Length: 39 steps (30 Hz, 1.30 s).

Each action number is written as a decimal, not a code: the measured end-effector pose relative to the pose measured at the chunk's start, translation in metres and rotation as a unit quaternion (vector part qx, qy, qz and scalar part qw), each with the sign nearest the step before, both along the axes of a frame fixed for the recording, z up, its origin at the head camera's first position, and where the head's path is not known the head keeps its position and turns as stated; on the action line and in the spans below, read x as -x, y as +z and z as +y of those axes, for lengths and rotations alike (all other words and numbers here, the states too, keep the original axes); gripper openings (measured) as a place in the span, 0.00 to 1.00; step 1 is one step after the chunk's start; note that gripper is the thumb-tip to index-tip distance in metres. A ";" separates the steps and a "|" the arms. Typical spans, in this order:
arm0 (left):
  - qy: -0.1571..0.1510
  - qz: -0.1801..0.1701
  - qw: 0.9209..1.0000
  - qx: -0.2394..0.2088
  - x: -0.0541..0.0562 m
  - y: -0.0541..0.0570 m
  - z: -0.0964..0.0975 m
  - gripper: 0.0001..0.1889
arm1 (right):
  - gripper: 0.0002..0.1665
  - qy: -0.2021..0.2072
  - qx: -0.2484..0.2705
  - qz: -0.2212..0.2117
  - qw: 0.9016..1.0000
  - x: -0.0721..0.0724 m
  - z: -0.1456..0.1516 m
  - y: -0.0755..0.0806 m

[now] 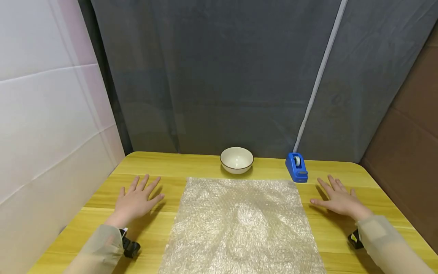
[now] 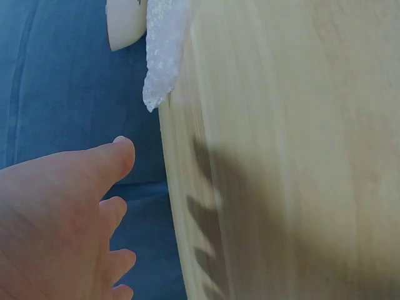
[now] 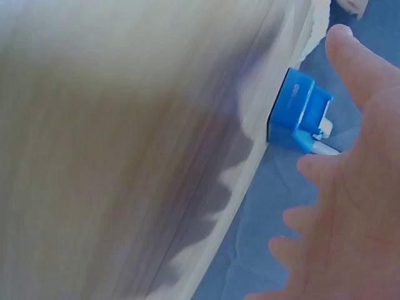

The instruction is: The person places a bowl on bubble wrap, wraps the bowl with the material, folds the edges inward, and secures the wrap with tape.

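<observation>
A sheet of bubble wrap point(image 1: 243, 228) lies flat across the middle of the table, running out of the bottom of the head view. Just behind it stands a white bowl point(image 1: 237, 160) with a dark rim. To the bowl's right is a blue tape dispenser point(image 1: 296, 167) with a roll of tape in it. My left hand point(image 1: 135, 201) is spread above the table, left of the sheet, holding nothing. On the other side my right hand point(image 1: 340, 199), fingers also spread, hovers near the dispenser without touching it. Both hands cast shadows on the wood.
The wooden table point(image 1: 164, 163) has rounded far corners. A dark grey curtain point(image 1: 219, 76) hangs behind it, with a pale strip point(image 1: 319, 76) running down to the dispenser. A white wall panel point(image 1: 51, 114) bounds the left, a brown panel point(image 1: 407, 125) the right.
</observation>
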<state>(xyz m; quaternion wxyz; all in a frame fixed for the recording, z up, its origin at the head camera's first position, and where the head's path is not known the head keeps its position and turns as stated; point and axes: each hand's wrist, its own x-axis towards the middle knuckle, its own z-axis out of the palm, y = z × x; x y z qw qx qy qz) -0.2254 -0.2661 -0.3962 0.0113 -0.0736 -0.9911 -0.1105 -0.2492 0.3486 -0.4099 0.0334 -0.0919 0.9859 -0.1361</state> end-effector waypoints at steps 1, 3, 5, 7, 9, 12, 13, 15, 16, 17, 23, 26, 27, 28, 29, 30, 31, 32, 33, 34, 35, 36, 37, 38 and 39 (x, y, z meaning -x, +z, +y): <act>0.000 -0.002 1.000 0.000 0.001 0.000 0.001 0.41 | 0.57 0.002 -0.001 0.001 1.000 0.000 -0.001 0.001; 0.000 0.001 1.000 -0.002 0.003 0.001 0.003 0.41 | 0.57 0.011 0.002 -0.001 1.000 -0.001 -0.006 0.003; -0.001 0.009 1.000 -0.003 0.005 0.003 0.007 0.42 | 0.56 0.028 0.018 -0.007 0.999 -0.002 -0.013 0.007; -0.004 0.016 1.000 -0.002 0.008 0.006 0.013 0.43 | 0.55 0.052 0.040 -0.019 0.998 -0.004 -0.021 0.011; -0.009 0.023 1.000 -0.004 0.011 0.008 0.020 0.44 | 0.55 0.081 0.068 -0.031 0.994 -0.005 -0.029 0.014; -0.017 0.024 1.000 -0.006 0.017 0.011 0.032 0.45 | 0.54 0.127 0.107 -0.049 0.985 -0.007 -0.039 0.017; -0.019 0.025 0.999 -0.007 0.019 0.011 0.036 0.44 | 0.55 0.141 0.121 -0.056 0.981 -0.007 -0.042 0.017; -0.022 0.026 0.999 -0.007 0.022 0.014 0.043 0.44 | 0.55 0.174 0.135 -0.060 0.974 -0.007 -0.048 0.017; -0.023 0.028 0.999 -0.006 0.024 0.015 0.046 0.43 | 0.56 0.190 0.139 -0.064 0.970 -0.006 -0.050 0.016; -0.024 0.030 0.999 -0.005 0.026 0.017 0.049 0.43 | 0.56 0.206 0.144 -0.068 0.966 -0.006 -0.052 0.016; -0.042 0.037 0.998 -0.014 0.039 0.028 0.068 0.39 | 0.60 0.241 0.143 -0.113 0.953 -0.007 -0.056 0.012; -0.054 0.037 0.998 -0.019 0.044 0.031 0.078 0.37 | 0.61 0.240 0.137 -0.130 0.952 -0.009 -0.057 0.007; -0.056 0.038 0.998 -0.018 0.045 0.032 0.081 0.37 | 0.61 0.237 0.136 -0.133 0.953 -0.010 -0.057 0.006; -0.058 0.039 0.997 -0.020 0.046 0.032 0.084 0.36 | 0.61 0.236 0.137 -0.135 0.953 -0.011 -0.057 0.004; -0.059 0.040 0.997 -0.019 0.048 0.032 0.087 0.36 | 0.61 0.234 0.138 -0.137 0.953 -0.011 -0.057 0.003; -0.060 0.041 0.997 -0.019 0.049 0.032 0.090 0.36 | 0.61 0.235 0.139 -0.136 0.952 -0.011 -0.057 0.001; -0.060 0.041 0.997 -0.021 0.050 0.033 0.093 0.36 | 0.61 0.234 0.141 -0.136 0.952 -0.011 -0.057 0.000; -0.060 0.041 0.997 -0.023 0.051 0.033 0.096 0.37 | 0.62 0.234 0.141 -0.135 0.953 -0.011 -0.057 -0.001; -0.061 0.041 0.997 -0.028 0.053 0.034 0.098 0.37 | 0.62 0.234 0.141 -0.134 0.953 -0.011 -0.058 -0.001; -0.062 0.039 0.997 -0.034 0.055 0.034 0.101 0.38 | 0.62 0.236 0.143 -0.134 0.952 -0.011 -0.059 -0.002; -0.063 0.036 0.997 -0.039 0.057 0.035 0.104 0.38 | 0.62 0.235 0.143 -0.134 0.952 -0.010 -0.059 -0.002; -0.066 0.034 0.996 -0.045 0.059 0.036 0.107 0.39 | 0.62 0.233 0.143 -0.133 0.953 -0.010 -0.061 -0.002; -0.068 0.029 0.996 -0.054 0.062 0.037 0.109 0.39 | 0.62 0.232 0.143 -0.132 0.953 -0.009 -0.062 -0.001; -0.071 0.023 0.995 -0.064 0.065 0.038 0.112 0.39 | 0.62 0.232 0.145 -0.132 0.953 -0.009 -0.064 -0.001; -0.073 0.017 0.994 -0.075 0.068 0.039 0.115 0.40 | 0.61 0.232 0.148 -0.132 0.952 -0.008 -0.065 0.000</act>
